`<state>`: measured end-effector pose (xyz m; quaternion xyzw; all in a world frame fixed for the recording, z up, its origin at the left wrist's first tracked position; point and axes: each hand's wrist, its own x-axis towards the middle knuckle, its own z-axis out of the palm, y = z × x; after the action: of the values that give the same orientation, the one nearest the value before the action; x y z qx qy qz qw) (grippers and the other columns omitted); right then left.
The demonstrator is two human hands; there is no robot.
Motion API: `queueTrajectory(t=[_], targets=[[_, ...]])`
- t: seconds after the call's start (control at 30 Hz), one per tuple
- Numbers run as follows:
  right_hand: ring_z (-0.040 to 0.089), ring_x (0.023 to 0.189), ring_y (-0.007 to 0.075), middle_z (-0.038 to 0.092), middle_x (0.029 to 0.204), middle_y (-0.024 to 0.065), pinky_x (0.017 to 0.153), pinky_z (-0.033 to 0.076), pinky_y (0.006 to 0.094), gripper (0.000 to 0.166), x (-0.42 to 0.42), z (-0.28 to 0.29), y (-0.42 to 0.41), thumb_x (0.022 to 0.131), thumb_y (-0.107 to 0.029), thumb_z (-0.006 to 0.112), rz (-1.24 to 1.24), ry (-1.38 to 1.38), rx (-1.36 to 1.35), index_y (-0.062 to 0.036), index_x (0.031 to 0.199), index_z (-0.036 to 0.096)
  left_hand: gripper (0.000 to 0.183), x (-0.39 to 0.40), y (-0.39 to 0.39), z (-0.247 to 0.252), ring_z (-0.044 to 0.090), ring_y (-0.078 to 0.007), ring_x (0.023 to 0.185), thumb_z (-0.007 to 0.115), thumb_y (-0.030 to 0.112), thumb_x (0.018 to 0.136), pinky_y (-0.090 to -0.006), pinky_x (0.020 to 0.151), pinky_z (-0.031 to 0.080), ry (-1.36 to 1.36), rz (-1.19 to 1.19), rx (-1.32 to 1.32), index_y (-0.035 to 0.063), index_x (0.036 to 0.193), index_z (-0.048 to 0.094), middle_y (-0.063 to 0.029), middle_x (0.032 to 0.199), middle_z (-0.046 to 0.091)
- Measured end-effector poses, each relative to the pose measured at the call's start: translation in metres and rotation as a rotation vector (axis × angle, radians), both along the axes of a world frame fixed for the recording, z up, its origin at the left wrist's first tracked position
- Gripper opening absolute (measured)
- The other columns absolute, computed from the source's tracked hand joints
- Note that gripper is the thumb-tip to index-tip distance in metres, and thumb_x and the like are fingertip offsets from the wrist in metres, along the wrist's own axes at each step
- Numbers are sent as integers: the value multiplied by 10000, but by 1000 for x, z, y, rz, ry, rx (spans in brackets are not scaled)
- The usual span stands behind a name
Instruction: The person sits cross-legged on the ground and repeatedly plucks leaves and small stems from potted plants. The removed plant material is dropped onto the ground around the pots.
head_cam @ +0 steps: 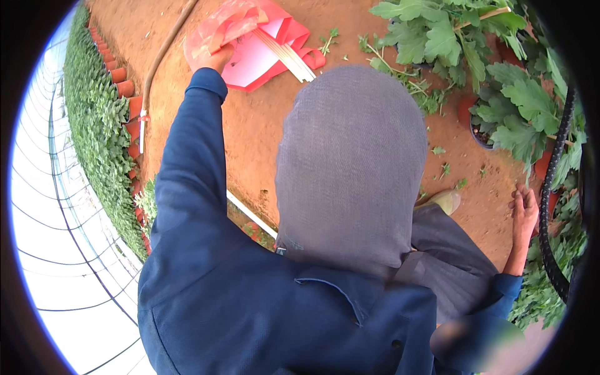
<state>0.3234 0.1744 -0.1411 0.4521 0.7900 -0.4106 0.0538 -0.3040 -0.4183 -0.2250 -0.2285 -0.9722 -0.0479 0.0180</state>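
Observation:
My left hand [216, 58] grips the edge of a red plastic bag [293, 35] at the top of the view; its fingertips are partly hidden by the bag. A bundle of thin pale sticks [287, 55] pokes out of the bag over the soil. Far to the right, my right hand [524, 206] is low beside potted plants with lobed, chrysanthemum-like leaves [529, 101]. Its fingers are curled, and whether they pinch anything is too small to tell. Between my arms rises my bent knee in grey trousers [351, 164].
Bare reddish soil [248, 126] bears cut green sprigs [330, 41]. A brown hose [164, 51] runs along the left, near a row of terracotta-coloured pots [125, 88] with dense foliage. A white pipe [251, 213] lies by my left side. A black braided cord [558, 187] crosses the right edge.

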Motion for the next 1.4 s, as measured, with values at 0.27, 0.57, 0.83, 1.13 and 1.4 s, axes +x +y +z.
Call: queueTrajectory(t=[0.27,0.57,0.83,1.13,1.4], targets=[[532,654,53,622,883,8,533,383,206,186,-4,9,-14,1004,-102,554,-19,-83,-30,4,1129,640,452,1,3,-28,650,-224,1043,566,409,971,-333,864,522,-665,392,309,101,1299,598,-95,1164,679],[544,655,39,606,871,-17,522,369,193,186,-1,-7,-19,995,-120,546,35,-135,-88,-39,1142,627,445,14,-17,-57,597,-274,1134,544,303,948,-366,923,503,-640,228,-14,73,1329,563,-128,1276,605],[549,651,55,598,860,-8,520,376,207,184,8,-20,-18,982,-135,548,97,-69,-123,-33,1112,627,456,21,-32,-66,549,-318,1215,524,208,928,-395,976,485,-458,85,-274,49,1355,531,-157,1374,539],[574,656,78,627,862,23,526,394,225,202,-11,-17,-26,967,-141,552,120,-81,-106,-19,1109,627,516,73,-17,-71,492,-375,1300,517,104,897,-436,1043,459,-405,-148,-531,25,1404,474,-177,1494,448],[577,656,74,626,858,19,526,401,221,228,4,-23,-16,980,-174,557,185,-94,-92,-13,1125,627,352,120,-19,-58,574,-386,1186,542,99,895,-474,925,513,-423,-254,-268,59,1242,578,-147,1422,522]])
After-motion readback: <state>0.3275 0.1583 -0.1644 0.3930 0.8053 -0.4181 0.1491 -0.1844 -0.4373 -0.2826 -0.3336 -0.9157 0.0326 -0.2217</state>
